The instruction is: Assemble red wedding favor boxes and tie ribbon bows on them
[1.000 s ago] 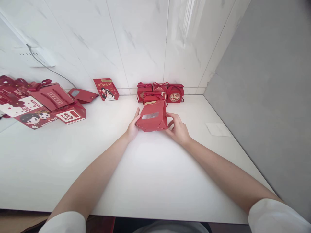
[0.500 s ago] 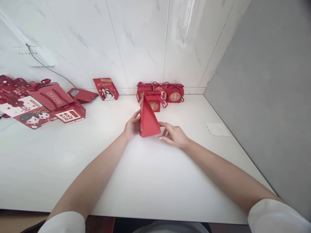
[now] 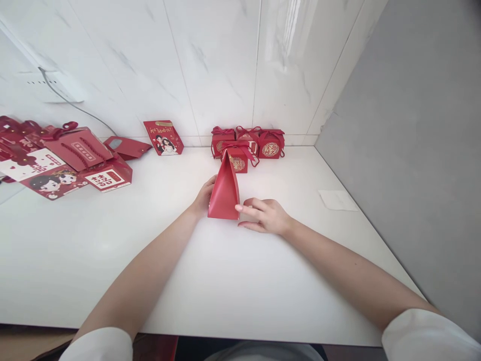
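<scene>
the left hand [image 3: 204,197] grasps a glossy red wedge-shaped card box [image 3: 223,198] before ribbon-tied red boxes [image 3: 272,146]; the right hand [image 3: 266,215], loosely spread, touches its edge. positioning seems underway, calling for light pressure next.

In front of you rises a wall of glossy white tiles with grey marble-like veining [image 3: 218,65], its thin joints running upward, and a streaky bright reflection [image 3: 291,30] gleams near the top. To your right stands a plain, matte grey panel [image 3: 421,150], bordering the smooth white tabletop [image 3: 263,291] along a slanting edge. At your far left, a flat white rectangular socket plate [image 3: 62,85] sits against the tiles, with a thin grey cable [image 3: 73,105] curving down past it; soft light covers your tabletop
</scene>
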### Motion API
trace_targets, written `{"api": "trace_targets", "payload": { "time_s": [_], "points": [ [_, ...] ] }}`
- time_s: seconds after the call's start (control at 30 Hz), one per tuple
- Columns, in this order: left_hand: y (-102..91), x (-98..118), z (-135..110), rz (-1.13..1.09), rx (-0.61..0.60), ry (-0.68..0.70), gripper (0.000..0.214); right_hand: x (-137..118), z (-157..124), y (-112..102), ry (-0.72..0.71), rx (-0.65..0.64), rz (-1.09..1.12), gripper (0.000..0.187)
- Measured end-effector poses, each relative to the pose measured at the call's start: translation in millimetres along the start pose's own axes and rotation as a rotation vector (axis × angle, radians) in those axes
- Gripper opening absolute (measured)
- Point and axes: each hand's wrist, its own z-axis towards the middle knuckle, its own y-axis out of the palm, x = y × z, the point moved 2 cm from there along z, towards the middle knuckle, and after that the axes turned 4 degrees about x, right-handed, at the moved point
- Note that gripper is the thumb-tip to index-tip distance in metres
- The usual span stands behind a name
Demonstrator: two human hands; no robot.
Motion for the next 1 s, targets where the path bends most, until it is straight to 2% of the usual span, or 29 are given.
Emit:
{"api": "trace_targets", "payload": {
  "time_s": [0.13,0.3,0.5,0.77,0.87,0.93,1.0],
  "points": [
    [-1.3,-3.1,1.8,-0.039,-0.005,-0.033,0.031,-5.8,3.7,0.4,-0.002,-0.039,-0.010,0.042],
    [-7.5,-11.0,7.3,-0.072,0.000,-0.019,0.040,-2.5,3.4,-0.5,0.060,0.013,0.002,0.037],
    [-11.4,-14.2,9.5,-0.071,-0.001,-0.011,0.040,-0.8,4.7,-2.4,0.125,-0.033,0.049,0.038],
    [-9.4,-12.9,8.6,-0.028,0.001,0.022,0.044,1.1,2.6,-1.2,0.173,0.005,0.119,0.039],
    [-9.0,-12.6,8.4,-0.049,0.003,0.034,0.035,1.6,2.1,-0.5,0.166,0.000,0.118,0.042],
    [-9.1,-12.2,8.6,-0.077,0.000,0.044,0.029,4.1,2.0,-0.6,0.216,0.014,0.103,0.045],
    [-10.0,-11.5,9.4,-0.119,0.020,0.081,0.032,9.7,1.5,-0.8,0.332,0.036,0.094,0.050]
  ]
}}
